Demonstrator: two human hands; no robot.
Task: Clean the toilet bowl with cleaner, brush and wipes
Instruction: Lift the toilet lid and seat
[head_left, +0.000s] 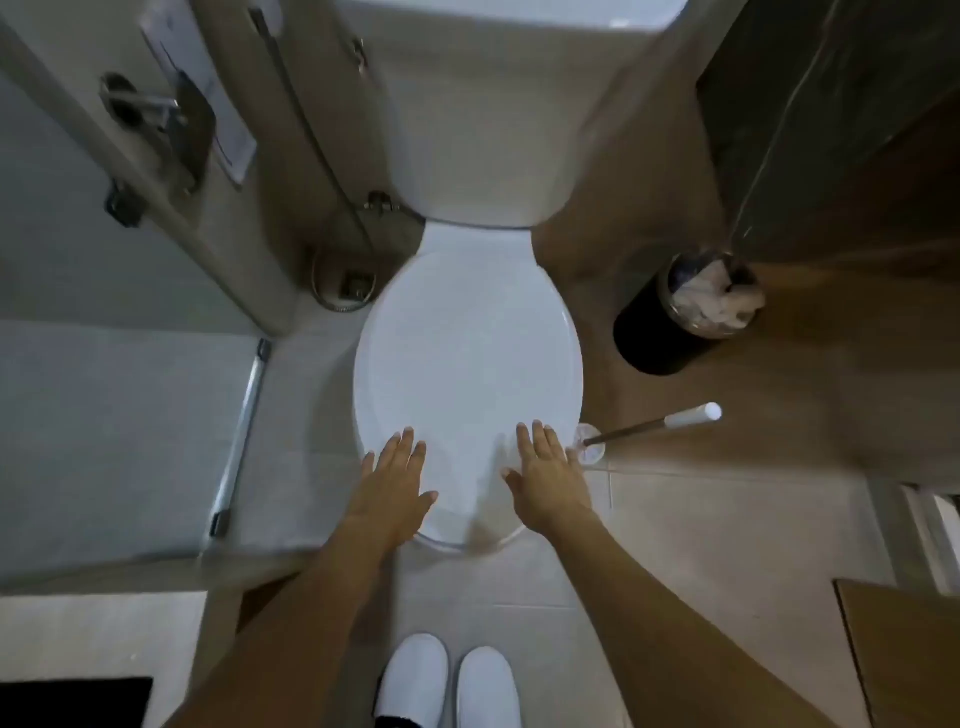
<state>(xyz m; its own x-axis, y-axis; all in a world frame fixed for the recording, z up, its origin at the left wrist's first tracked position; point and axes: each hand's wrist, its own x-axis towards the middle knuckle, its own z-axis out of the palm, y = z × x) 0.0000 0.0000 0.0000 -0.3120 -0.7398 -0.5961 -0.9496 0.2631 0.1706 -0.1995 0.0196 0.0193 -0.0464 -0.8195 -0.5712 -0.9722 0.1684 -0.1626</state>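
Hovering flat, palms down, over the near end of the closed toilet lid (467, 374): left hand (397, 480) and right hand (548, 480), both spread, fingers released, grasping nothing. Cannot tell whether touching the lid or just above it. Probably reaching for the front lip, since lifting the lid has to come before anything reaches the bowl, now hidden beneath it. Standing just beside the right hand, on the floor against the toilet's right flank: toilet brush (654, 426) in its holder, handle leaning away to the right, handy for later. Sitting farther back on the right, well apart from both hands: black waste bin (670, 332) stuffed with crumpled paper. Not showing anywhere: cleaner or wipes
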